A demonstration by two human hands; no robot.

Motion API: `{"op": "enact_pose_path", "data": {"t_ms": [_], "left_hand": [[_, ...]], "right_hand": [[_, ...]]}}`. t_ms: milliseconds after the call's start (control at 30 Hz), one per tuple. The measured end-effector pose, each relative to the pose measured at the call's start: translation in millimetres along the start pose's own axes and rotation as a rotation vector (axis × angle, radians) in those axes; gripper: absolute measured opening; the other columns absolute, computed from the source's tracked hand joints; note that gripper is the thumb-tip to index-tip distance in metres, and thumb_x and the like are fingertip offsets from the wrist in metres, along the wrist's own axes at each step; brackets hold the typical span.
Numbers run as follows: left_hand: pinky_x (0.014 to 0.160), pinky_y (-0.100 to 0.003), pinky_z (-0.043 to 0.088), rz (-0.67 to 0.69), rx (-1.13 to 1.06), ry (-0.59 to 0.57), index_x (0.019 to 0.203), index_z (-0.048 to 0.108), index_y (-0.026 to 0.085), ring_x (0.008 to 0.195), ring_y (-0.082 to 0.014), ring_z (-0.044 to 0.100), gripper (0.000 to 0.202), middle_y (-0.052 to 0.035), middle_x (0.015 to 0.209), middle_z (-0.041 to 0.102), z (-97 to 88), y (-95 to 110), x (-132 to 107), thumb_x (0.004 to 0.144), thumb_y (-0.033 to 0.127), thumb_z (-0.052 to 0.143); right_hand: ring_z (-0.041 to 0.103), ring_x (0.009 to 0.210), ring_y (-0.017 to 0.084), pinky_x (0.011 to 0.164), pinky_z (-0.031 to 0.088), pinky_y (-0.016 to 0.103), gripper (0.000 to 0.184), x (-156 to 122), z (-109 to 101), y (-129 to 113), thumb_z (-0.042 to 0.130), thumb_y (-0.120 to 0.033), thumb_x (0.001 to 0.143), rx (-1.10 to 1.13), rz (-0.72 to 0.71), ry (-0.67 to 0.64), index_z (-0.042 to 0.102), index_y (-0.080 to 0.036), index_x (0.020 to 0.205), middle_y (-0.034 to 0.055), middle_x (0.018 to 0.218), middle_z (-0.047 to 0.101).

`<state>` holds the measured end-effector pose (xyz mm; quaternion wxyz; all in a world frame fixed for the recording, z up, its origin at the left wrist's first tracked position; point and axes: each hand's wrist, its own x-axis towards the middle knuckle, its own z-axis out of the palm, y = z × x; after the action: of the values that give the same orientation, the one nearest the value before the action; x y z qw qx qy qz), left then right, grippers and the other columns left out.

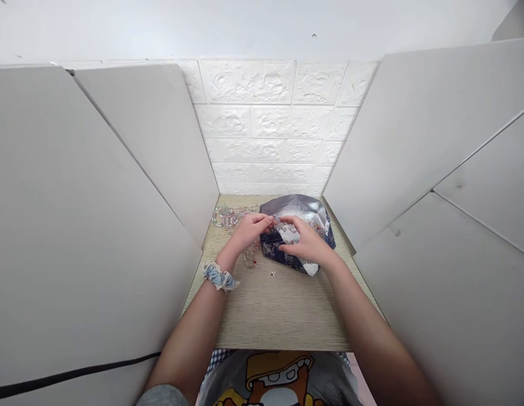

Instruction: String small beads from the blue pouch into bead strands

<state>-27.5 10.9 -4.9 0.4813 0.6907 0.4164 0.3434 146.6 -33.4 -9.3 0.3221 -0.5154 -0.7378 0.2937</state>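
Note:
My left hand is closed in a pinch at the left edge of a foil-lined bag. A string of beads, with a red bead near its end, runs down from beneath that hand onto the table; its upper part is hidden by the fingers. My right hand hovers over the bag with thumb and forefinger apart, and nothing shows between them. Silver inside and dark blue patterned outside, the bag lies spread with small clear and pink beads on its foil.
More beaded strands lie in a heap at the back left of the wooden table. A tiny charm-like piece rests in front of the bag. White panels stand on both sides, with a white brick-patterned wall behind.

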Motion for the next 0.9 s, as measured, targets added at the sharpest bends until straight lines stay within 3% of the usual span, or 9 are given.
{"op": "enact_pose_path", "data": {"t_ms": [200, 333, 433, 533, 667, 900], "left_hand": [[0.066, -0.024, 0.041, -0.006, -0.006, -0.04, 0.074, 0.061, 0.014, 0.069, -0.0119, 0.051, 0.033, -0.004, 0.076, 0.06, 3.6, -1, 0, 0.072, 0.043, 0.045], [0.064, -0.024, 0.041, -0.053, -0.055, -0.128, 0.071, 0.057, 0.014, 0.066, -0.011, 0.051, 0.031, -0.003, 0.072, 0.057, 10.5, 1, 1, 0.072, 0.042, 0.045], [0.059, -0.023, 0.039, -0.056, -0.093, -0.13, 0.067, 0.054, 0.014, 0.058, -0.0091, 0.047, 0.032, 0.0002, 0.061, 0.052, 13.8, 9, 3, 0.072, 0.044, 0.043], [0.048, -0.021, 0.031, -0.013, 0.008, -0.13, 0.065, 0.052, 0.016, 0.048, -0.0077, 0.039, 0.031, 0.0041, 0.05, 0.04, 11.6, 27, 7, 0.073, 0.044, 0.041], [0.045, -0.022, 0.023, 0.075, 0.134, -0.153, 0.06, 0.049, 0.016, 0.045, -0.0066, 0.028, 0.03, 0.0044, 0.05, 0.034, 0.8, 60, 14, 0.073, 0.042, 0.041], [0.045, -0.022, 0.022, 0.112, 0.321, -0.261, 0.063, 0.055, 0.016, 0.046, -0.007, 0.029, 0.028, 0.0022, 0.052, 0.037, -17.0, 107, 16, 0.073, 0.039, 0.042]], "right_hand": [[0.043, 0.11, 0.021, 0.093, 0.034, 0.038, 0.055, 1, 7, 7, 0.06, -0.024, 0.061, -0.05, -0.018, 0.019, 0.042, -0.021, 0.113, 0.0074, 0.116, 0.048], [0.049, 0.101, 0.02, 0.087, 0.038, 0.037, 0.041, 3, 6, 3, 0.055, -0.028, 0.067, -0.068, -0.083, 0.156, 0.047, -0.021, 0.107, 0.0072, 0.107, 0.053], [0.053, 0.093, 0.018, 0.083, 0.041, 0.035, 0.031, 8, 2, -2, 0.048, -0.029, 0.073, -0.035, -0.105, 0.284, 0.051, -0.02, 0.103, 0.0072, 0.101, 0.057], [0.056, 0.083, 0.016, 0.076, 0.044, 0.032, 0.03, 15, -8, -10, 0.047, -0.029, 0.074, 0.019, -0.09, 0.303, 0.053, -0.02, 0.102, 0.0057, 0.095, 0.06], [0.058, 0.075, 0.014, 0.068, 0.045, 0.027, 0.023, 26, -35, -33, 0.048, -0.028, 0.074, 0.05, -0.095, 0.159, 0.059, -0.02, 0.092, 0.0025, 0.083, 0.064], [0.053, 0.062, 0.011, 0.056, 0.037, 0.024, 0.018, 24, -82, -84, 0.047, -0.027, 0.072, -0.236, -0.104, 0.089, 0.064, -0.02, 0.073, -0.0003, 0.07, 0.063]]}}
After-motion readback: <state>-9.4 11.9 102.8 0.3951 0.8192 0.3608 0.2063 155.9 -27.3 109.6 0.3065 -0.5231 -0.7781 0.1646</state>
